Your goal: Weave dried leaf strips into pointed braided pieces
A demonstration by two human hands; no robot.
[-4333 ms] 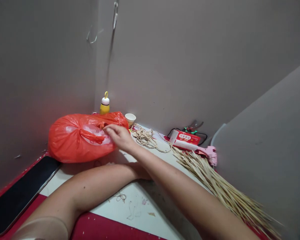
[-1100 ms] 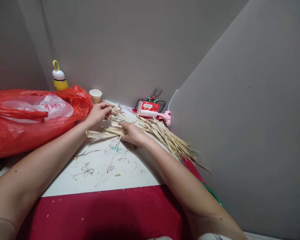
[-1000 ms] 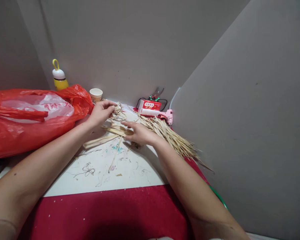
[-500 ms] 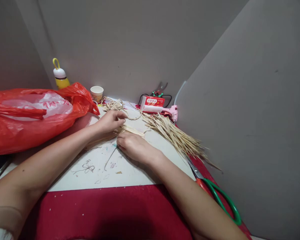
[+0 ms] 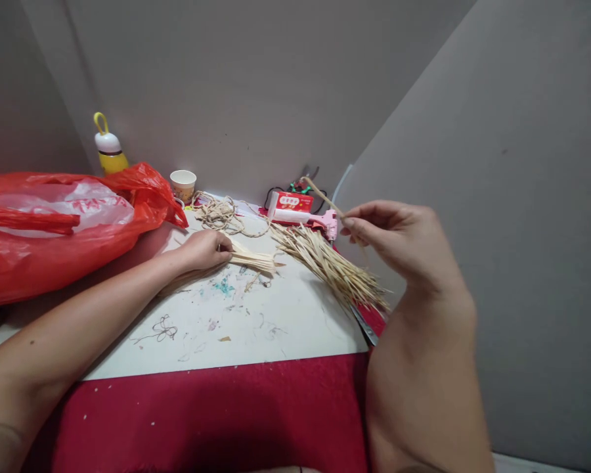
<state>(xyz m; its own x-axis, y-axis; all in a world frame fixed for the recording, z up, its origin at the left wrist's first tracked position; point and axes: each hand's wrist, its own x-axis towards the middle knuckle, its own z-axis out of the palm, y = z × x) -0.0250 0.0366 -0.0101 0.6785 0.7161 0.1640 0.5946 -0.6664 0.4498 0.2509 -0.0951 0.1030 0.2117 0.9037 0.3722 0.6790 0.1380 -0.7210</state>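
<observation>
the left hand (image 5: 207, 251) has its fingers closed round a bundle of pale flat strips (image 5: 253, 259) low over the white board (image 5: 256, 328), near the coiled twine (image 5: 219, 213). the right hand (image 5: 398, 240), raised at the right, pinches one thin strip (image 5: 325, 198) between thumb and fingertips, well apart from the left hand and nearer the loose straw bundle (image 5: 332, 266).

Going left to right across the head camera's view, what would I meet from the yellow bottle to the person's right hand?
Yellow bottle → paper cup → tangled cord → red box → pink tool → right hand.
</observation>
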